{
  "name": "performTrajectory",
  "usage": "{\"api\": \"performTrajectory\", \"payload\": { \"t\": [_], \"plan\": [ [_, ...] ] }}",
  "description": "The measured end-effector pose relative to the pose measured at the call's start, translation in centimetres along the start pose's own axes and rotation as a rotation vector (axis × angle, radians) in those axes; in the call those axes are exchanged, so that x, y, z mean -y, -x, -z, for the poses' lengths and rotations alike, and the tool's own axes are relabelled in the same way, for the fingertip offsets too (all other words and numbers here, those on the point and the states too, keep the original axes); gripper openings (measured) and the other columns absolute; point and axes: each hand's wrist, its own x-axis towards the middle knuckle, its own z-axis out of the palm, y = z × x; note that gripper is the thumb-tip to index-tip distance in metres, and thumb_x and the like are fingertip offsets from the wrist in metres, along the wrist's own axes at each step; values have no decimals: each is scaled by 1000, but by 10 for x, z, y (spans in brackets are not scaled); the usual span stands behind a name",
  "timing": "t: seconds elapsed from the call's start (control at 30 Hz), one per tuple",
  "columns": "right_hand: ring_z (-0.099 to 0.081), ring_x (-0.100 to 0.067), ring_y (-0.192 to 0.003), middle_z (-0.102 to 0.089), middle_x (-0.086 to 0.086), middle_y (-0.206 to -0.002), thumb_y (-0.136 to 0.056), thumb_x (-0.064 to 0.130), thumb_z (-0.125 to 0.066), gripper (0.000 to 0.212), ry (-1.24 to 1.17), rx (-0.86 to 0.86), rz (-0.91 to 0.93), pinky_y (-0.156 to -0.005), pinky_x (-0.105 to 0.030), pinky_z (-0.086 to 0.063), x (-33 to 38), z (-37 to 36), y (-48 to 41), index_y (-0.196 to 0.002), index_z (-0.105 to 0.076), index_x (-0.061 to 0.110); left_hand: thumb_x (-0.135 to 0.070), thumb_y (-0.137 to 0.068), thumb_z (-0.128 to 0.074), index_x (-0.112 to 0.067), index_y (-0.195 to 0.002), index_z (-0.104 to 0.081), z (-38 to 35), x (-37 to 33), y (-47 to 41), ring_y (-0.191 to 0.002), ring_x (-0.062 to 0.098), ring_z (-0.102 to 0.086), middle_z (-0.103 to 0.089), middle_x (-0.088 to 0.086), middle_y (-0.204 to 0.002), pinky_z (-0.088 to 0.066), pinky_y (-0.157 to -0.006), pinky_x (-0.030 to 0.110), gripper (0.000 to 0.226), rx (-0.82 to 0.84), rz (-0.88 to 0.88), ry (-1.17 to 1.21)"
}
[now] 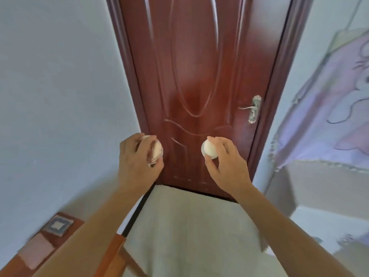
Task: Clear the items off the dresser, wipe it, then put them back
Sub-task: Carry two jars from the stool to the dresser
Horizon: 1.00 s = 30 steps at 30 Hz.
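Note:
My left hand [137,158] grips a small round jar [156,150] with a pale pinkish lid and clear sides, held in the air in front of a door. My right hand [223,160] holds a second small round jar [208,149] with a cream-white lid, its fingers wrapped over the top. Both jars are at about the same height, apart from each other. A brown wooden surface [24,262] shows at the bottom left, with a small square patterned item [58,225] and a pink rectangular item [38,252] lying on it.
A dark red wooden door [199,76] with a metal lever handle [252,108] stands shut straight ahead. Pale walls flank it. A lilac printed cloth [329,116] hangs at the right. The floor [189,226] below is light-coloured.

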Motion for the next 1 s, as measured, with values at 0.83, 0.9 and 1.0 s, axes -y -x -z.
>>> {"api": "performTrajectory", "payload": {
  "t": [0.83,0.9,1.0],
  "plan": [
    [-63,-23,-100,-57,-1,-128,-89,41,-64,47,748,-107,-864,-59,-34,-55,-374,295,122,-133,-54,26,-16,-67,-72,-18,-101,-62,-430,-473,-37,-108,19,-43,-51,-4,-107,-44,-89,33,36,631,-687,803],
    [-61,-22,-102,-56,0,-129,-89,41,-63,48,765,-130,-913,-60,-36,-57,-397,315,135,-134,-52,28,-16,-67,-71,-19,-96,-60,-450,-508,-32,-104,18,-44,-50,-6,-102,-43,-88,32,31,618,-743,831],
    [-61,-22,-104,-56,1,-127,-89,40,-63,48,755,-163,-958,-58,-38,-57,-442,338,156,-133,-52,27,-20,-66,-74,-21,-103,-60,-481,-552,-21,-106,17,-42,-51,-5,-109,-43,-85,25,39,655,-738,821]
  ]
}}
